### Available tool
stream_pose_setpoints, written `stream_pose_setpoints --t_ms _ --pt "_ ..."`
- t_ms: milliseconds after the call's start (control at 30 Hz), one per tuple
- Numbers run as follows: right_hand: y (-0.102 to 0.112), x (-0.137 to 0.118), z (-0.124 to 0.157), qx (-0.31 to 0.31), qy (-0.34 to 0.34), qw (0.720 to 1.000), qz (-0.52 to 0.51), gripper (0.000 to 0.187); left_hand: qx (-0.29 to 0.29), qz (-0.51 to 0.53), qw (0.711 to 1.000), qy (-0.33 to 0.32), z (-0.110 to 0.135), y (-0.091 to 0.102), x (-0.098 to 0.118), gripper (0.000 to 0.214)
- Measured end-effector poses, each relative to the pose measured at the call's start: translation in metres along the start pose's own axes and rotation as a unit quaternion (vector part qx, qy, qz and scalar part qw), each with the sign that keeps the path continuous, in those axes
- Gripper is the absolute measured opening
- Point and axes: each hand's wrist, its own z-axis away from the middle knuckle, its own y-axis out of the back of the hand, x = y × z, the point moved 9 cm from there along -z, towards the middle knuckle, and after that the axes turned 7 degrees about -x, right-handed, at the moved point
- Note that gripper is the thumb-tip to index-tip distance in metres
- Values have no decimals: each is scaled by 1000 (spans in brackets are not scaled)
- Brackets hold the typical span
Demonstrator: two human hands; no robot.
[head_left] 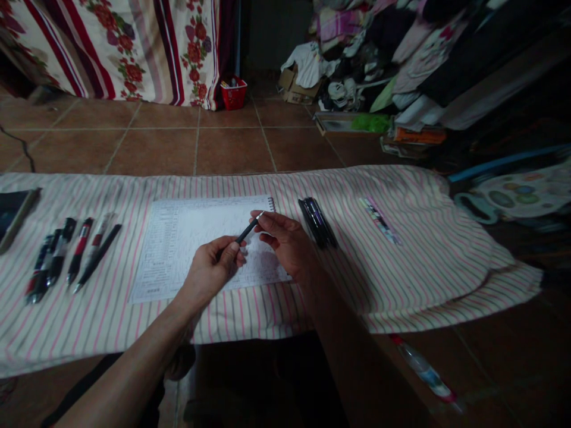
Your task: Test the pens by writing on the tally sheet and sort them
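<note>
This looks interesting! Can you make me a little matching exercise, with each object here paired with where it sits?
Objects:
1. Black pen
2. Red basket
3. Bundle of dark pens
4. Row of pens

Places:
A. On the striped cloth, left of the spiral notebook
B. Held between the left hand and right hand
C. On the tiled floor, beside the floral cloth
D. On the striped cloth, right of the spiral notebook

Pairs: 1-B, 2-C, 3-D, 4-A
</note>
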Motion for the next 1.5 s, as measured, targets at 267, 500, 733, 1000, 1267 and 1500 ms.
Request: stream_pose_setpoints --t_ms 267,500,733,1000,1267,1500 --pt "0 2 -1 1 4 1000 -19 23 -8 -1 1000 -3 0 -3 -3 26" --pt "1 3 0 0 -3 1000 -19 22 -78 67 994 27 1 -17 -3 26" --pt "0 4 -1 -12 -10 999 -44 21 -113 166 977 76 4 -26 -8 24" --pt "-3 6 -1 -30 -15 997 -70 22 -145 243 953 106 5 -35 -11 19" --pt "-1 7 -1 -24 -21 995 -94 22 -172 289 932 135 5 -43 -12 15" --pt "1 6 -2 -10 -21 996 -86 21 -165 263 944 113 4 -39 -12 22"
